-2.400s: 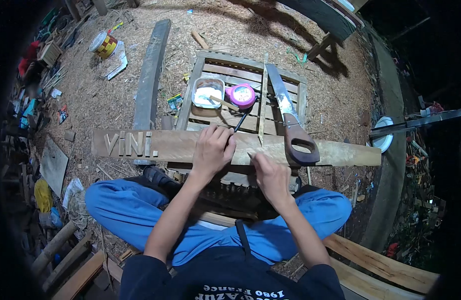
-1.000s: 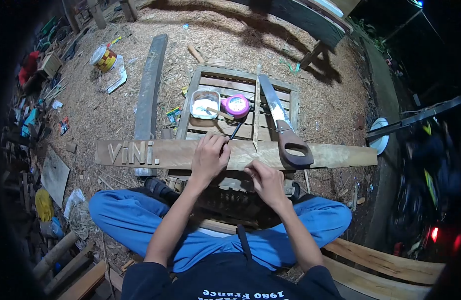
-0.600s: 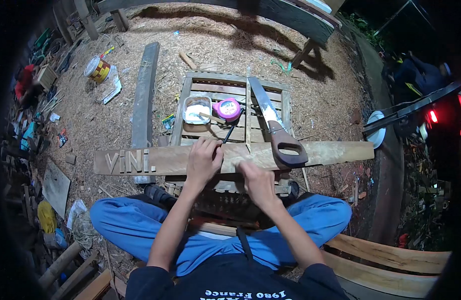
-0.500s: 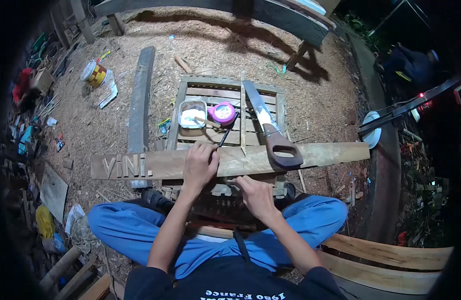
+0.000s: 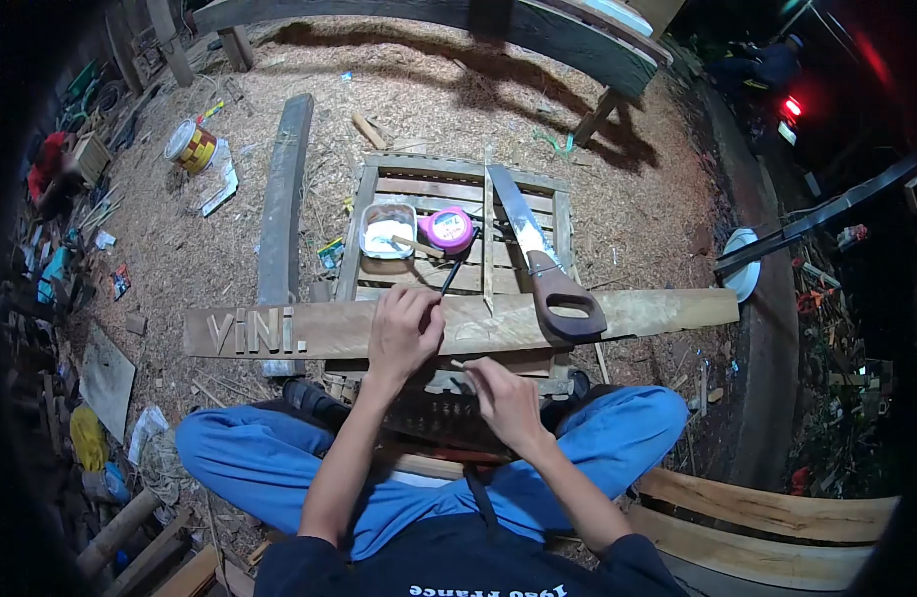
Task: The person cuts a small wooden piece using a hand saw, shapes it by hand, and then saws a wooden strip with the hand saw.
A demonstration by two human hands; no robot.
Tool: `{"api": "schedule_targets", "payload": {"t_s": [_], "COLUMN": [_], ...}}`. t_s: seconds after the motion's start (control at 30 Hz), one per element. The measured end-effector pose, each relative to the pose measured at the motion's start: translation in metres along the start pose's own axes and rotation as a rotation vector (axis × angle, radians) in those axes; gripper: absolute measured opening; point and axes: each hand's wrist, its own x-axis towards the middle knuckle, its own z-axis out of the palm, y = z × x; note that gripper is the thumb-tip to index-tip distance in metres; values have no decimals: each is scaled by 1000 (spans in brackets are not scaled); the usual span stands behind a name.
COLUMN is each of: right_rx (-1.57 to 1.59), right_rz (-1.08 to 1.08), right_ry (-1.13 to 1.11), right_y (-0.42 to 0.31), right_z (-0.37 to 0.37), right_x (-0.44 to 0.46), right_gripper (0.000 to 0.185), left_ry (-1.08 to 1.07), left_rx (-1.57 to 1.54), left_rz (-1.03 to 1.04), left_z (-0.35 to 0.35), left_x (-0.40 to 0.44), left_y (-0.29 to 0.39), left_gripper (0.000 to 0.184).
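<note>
My left hand [image 5: 405,333] rests on a long wooden plank [image 5: 638,312] with its fingers curled; what they hold, if anything, is hidden. A dark pen-like stick [image 5: 452,276] lies just beyond its fingertips. Lower and to the right, my right hand [image 5: 508,400] pinches a small wood piece [image 5: 458,364] near the plank's front edge. Wooden letters [image 5: 252,331] reading "VINI" and a small block sit at the plank's left end. The handle of a handsaw [image 5: 568,304] lies on the plank, its blade pointing away from me.
A slatted wooden stand [image 5: 363,214] holds a tub of white paste [image 5: 387,231] with a stick, a pink tape measure [image 5: 449,230] and a thin wood strip [image 5: 488,234]. Left are a beam [image 5: 283,199] and bucket [image 5: 191,147]; a bench [image 5: 429,30] stands beyond. People show at both edges.
My right hand has shifted slightly, and the wood piece in it shows more clearly. My left hand stays on the plank. At the upper right, a person with a red light has moved farther away.
</note>
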Motion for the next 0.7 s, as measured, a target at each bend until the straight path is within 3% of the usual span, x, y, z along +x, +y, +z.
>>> {"api": "schedule_targets", "payload": {"t_s": [0.07, 0.13, 0.23, 0.3, 0.7], "right_rx": [195, 326, 401, 621, 936], "right_rz": [49, 171, 186, 146, 86], "right_ry": [209, 130, 26, -49, -321], "right_y": [0, -11, -9, -4, 39], "right_z": [-3, -26, -42, -43, -87], "right_x": [9, 25, 45, 56, 85], "right_gripper": [14, 20, 23, 24, 23], "left_ry": [-1, -4, -94, -53, 3], "left_rx": [-55, -107, -195, -187, -272], "left_rz": [96, 194, 319, 312, 349], "left_z": [-6, -15, -24, -23, -7], "left_x": [-2, -4, 0, 4, 30], "left_y": [3, 11, 30, 30, 52], "left_gripper": [23, 28, 35, 35, 29]}}
